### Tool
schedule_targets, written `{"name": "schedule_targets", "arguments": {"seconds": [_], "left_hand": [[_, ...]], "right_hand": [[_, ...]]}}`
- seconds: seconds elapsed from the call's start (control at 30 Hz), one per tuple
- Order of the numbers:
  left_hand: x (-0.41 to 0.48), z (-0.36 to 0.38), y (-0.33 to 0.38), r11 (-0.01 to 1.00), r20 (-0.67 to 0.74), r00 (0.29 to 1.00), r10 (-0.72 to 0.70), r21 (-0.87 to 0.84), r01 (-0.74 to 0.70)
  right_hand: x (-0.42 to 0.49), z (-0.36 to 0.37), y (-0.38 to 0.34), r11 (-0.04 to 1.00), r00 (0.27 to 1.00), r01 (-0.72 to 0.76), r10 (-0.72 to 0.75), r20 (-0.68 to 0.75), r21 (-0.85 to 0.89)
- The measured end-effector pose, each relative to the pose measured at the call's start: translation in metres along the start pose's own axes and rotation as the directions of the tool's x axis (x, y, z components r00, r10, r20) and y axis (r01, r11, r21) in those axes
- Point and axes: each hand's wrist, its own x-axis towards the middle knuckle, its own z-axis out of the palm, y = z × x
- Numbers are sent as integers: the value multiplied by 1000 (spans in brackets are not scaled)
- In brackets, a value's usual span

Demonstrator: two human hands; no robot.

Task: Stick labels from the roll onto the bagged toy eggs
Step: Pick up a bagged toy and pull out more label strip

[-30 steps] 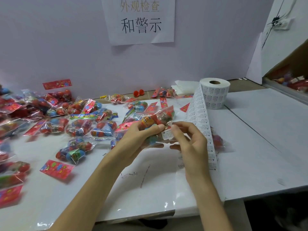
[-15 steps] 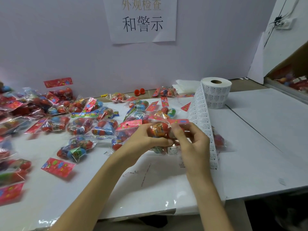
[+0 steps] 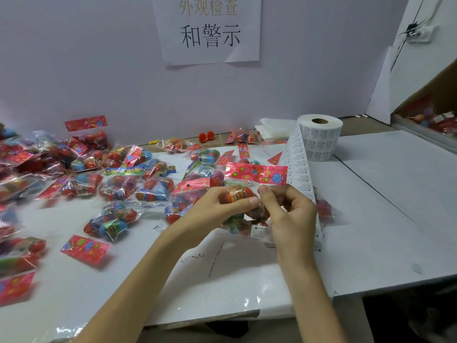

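egg bag (image 3: 239, 194) beside label strip (image 3: 299, 177)

Packing workshop bench, wall sign (image 3: 209, 28), label roll (image 3: 319, 137), piled bagged toy eggs (image 3: 111, 221)

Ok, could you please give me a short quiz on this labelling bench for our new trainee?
1. True or false: the label roll sits at the far left of the view.
2. The held bag has a header card that is: A red with flowers, B plain white, C green striped.
3. Which grips the held bag: the left hand, the right hand, or both?
Key: 1 false, it stands on end at the back right; 2 A; 3 both.
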Motion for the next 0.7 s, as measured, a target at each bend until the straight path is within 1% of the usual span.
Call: {"name": "schedule_targets", "arguments": {"seconds": [0.1, 0.17, 0.27, 0.3, 0.37, 0.4, 0.43, 0.5, 0.53, 0.57, 0.6, 0.63, 0.67, 0.7], "left_hand": [[1, 2, 0, 999, -23, 1000, -6, 33, 7], [1, 3, 2, 1000, -36, 999, 4, 26, -3], [1, 0, 3, 999, -46, 999, 24, 23, -23], [1, -1, 4, 999, -54, 998, 24, 31, -22], [2, -3, 5, 999, -77, 997, 19, 34, -17], [2, -3, 6, 999, -88, 996, 12, 36, -9], [2, -3, 7, 999, -92, 996, 7, 37, -4], [3, -4, 5, 999, -90, 996, 18, 50, -14], [3, -4, 5, 997, -79, 996, 34, 68, -28], [3, -5, 6, 995, -63, 997, 48, 95, -42], [4, -5, 5, 992, -38, 998, 59, 113, -55], [4, -6, 2, 990, -13, 997, 80, 118, -78], [4, -6, 0, 987, 6, 995, 104, 119, -104], [2, -4, 2, 986, 23, 993, 114, 121, -116]], "right_hand": [[1, 0, 1, 1000, 1000, -19, 20, -21, 12], [0, 0, 2, 1000, 1000, -16, 17, -24, 19], [-1, 0, 3, 999, 1000, -13, 13, 8, -44], [-1, 0, 2, 999, 998, -41, 42, 38, -32], [-1, 1, -4, 986, 982, -156, 149, 119, 51], [-1, 0, -9, 977, 974, -199, 188, 130, 79], [0, -2, -15, 977, 977, -198, 189, 103, 83], [4, -10, -30, 996, 996, -82, 82, 30, 18], [8, -15, -37, 998, 999, -25, 27, 37, -54], [13, -21, -43, 990, 997, 10, 2, 82, -141], [20, -25, -48, 972, 987, 17, 21, 158, -236], [28, -28, -54, 947, 966, 10, 74, 247, -321], [36, -30, -58, 917, 930, 11, 136, 341, -398], [43, -30, -62, 890, 875, 33, 194, 444, -455]]}}
